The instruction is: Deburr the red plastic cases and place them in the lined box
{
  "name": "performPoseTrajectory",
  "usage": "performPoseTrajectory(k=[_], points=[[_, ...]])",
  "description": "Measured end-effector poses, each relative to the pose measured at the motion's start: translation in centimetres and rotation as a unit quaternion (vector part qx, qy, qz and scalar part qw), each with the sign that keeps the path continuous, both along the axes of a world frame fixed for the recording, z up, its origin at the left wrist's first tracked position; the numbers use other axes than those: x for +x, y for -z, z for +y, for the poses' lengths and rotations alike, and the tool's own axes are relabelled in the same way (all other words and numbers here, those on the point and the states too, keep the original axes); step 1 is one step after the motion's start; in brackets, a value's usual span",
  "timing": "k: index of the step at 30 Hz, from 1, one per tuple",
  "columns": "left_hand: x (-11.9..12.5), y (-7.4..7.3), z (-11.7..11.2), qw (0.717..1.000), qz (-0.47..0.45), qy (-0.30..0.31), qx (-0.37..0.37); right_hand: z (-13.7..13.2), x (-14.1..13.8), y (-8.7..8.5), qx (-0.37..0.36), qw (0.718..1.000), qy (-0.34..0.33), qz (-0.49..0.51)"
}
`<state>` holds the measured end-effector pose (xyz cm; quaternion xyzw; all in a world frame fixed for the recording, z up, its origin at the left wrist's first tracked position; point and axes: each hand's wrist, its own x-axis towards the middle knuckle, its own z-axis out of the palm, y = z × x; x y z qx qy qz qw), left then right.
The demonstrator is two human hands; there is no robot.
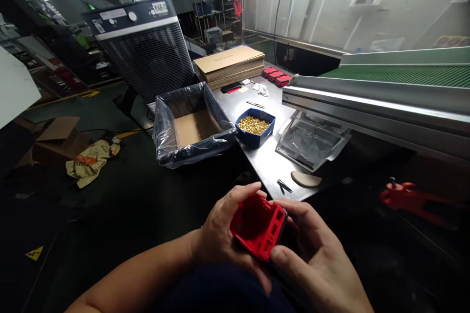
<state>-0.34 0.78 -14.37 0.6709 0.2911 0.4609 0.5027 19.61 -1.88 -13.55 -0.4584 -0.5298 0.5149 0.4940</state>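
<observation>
Red hollow plastic housing (253, 225), open-faced, squarish holes lining one dark-backed edge, sits between the person's left hand (219, 229) and right hand (316, 250), both curled firmly around it, near the shiny grey metal table (265, 164).

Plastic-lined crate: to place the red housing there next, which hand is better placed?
Probably the left hand: it is nearer the lined crate than the right hand; both hold the red housing.

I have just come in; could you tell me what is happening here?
A person's left hand and right hand hold a hollow red part between them, near a metal table. On the table are a blue bin of small golden pieces and, farther back, some red items. A plastic-lined box is beside the table.
</observation>
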Motion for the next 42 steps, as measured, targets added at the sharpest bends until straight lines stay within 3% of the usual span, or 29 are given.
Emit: performPoseTrajectory(k=[5, 11, 16, 22, 31, 33, 36, 39, 42], points=[[-0.1, 0.1, -0.2, 1.000, -0.009, 0.008, 0.015, 0.0, 0.2, 0.4, -0.074, 0.997, 0.024, 0.011], [-0.1, 1.4, 0.3, 1.000, -0.026, 0.006, 0.014, -0.1, -0.3, 0.4, 0.010, 1.000, 0.009, -0.028], [0.4, 3.6, 0.9, 0.997, -0.060, 0.014, 0.041, -0.2, -0.1, 1.3, -0.106, 0.993, 0.042, -0.008], [0.7, 3.6, 1.2, 0.997, -0.040, 0.007, 0.063, 0.1, 0.4, 2.4, -0.037, 0.999, 0.009, -0.017], [0.5, 4.2, 1.5, 0.997, -0.029, 0.003, 0.072, 0.2, 0.6, 2.4, -0.052, 0.997, 0.042, -0.023], [0.4, 4.0, 1.6, 0.997, -0.020, 0.005, 0.076, 1.4, 1.5, 3.7, -0.092, 0.990, 0.096, -0.048], [-0.1, 3.6, 1.8, 0.996, 0.018, -0.006, 0.084, 4.5, 3.6, 7.7, -0.095, 0.962, 0.184, -0.178], [-0.7, 3.3, 1.8, 0.991, 0.071, -0.037, 0.104, 7.4, 5.2, 12.4, -0.089, 0.933, 0.208, -0.280], [-1.4, 3.2, 1.8, 0.982, 0.122, -0.058, 0.132, 8.8, 5.3, 15.7, -0.083, 0.908, 0.213, -0.352]])
